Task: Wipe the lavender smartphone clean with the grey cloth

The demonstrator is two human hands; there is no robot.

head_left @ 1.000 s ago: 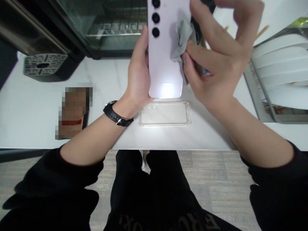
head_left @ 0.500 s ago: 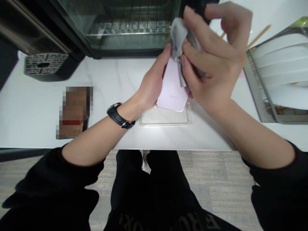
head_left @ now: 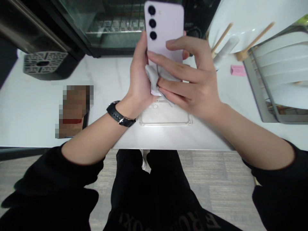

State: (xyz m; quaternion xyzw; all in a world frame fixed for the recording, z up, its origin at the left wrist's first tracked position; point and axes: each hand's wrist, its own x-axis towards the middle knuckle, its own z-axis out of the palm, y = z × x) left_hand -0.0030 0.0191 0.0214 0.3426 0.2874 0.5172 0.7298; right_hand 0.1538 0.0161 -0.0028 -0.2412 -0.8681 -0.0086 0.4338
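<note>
Lilac phone (head_left: 164, 29) held upright above the white counter (head_left: 31, 106), back and three lenses facing the camera. Left hand (head_left: 139, 80) clasps its left edge — fingers wrapped behind. Right hand (head_left: 190, 80) lies across the lower back, fingers closed, pressing a grey cloth (head_left: 152, 75) against it. Clear case (head_left: 166, 115) lies flat on the counter just below — dish rack (head_left: 276, 73) at far right.

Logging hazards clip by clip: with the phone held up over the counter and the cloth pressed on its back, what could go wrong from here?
1. The phone is off the counter, gripped along one edge by the left hand; the right hand pressing the grey cloth on it could push it loose.
2. If dropped, it would likely hit the clear case lying beneath or the hard counter.
3. The cloth might smear the camera lenses.
</note>
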